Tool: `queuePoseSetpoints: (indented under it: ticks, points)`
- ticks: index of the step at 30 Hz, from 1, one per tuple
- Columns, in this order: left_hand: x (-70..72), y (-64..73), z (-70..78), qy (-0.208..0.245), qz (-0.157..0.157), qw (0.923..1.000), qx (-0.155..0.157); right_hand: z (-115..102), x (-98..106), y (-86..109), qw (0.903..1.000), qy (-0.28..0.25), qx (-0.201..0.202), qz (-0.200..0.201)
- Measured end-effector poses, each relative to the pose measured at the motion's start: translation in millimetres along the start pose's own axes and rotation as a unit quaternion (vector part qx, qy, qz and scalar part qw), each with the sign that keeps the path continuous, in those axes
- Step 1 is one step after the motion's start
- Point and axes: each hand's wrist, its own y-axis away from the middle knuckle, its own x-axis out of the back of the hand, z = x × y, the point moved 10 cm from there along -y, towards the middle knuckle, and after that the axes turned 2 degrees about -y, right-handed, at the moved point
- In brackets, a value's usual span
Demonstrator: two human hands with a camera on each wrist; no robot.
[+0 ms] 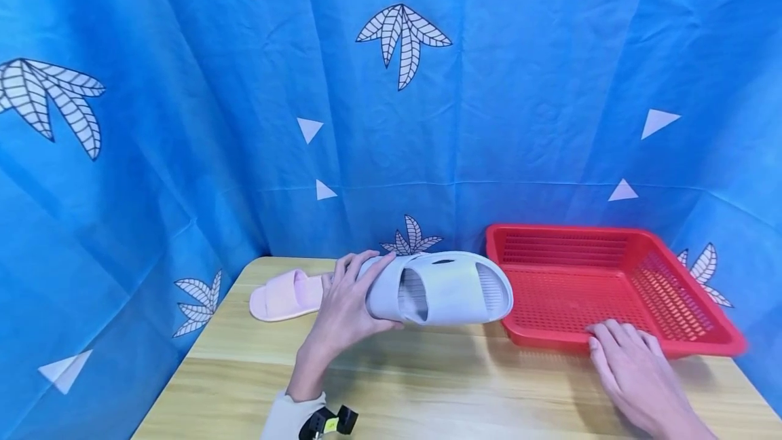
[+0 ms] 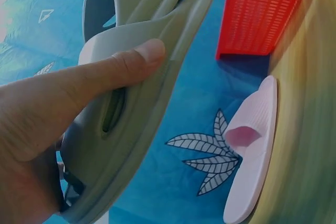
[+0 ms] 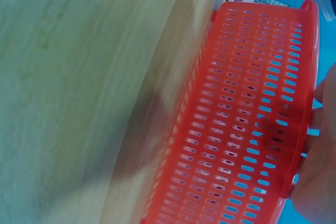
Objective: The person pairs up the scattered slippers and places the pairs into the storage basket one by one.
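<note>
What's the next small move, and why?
Probably carry the grey footwear rightward over the red basket: the left hand holds it above the table, its right end near the basket, while the right hand is at the near rim.

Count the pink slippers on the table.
1: the pink slipper lies on the tabletop, left of the red basket in the head view, partly behind the left hand; no second one shows.
</note>
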Motion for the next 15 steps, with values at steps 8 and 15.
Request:
queuePoseSetpoints:
  ticks: [8, 15]
  points:
    - [-10.5, 0.1, 5.6, -0.008, -0.018, 0.9998, 0.003, -4, -1, -0.7, 0.9998, -0.005, 0.009, 0.014]
    - [-13.7, -4.7, 12.1, -0.007, -0.011, 0.9999, 0.001, 0, -2, 1.3, 0.9999, -0.002, -0.006, 0.009]
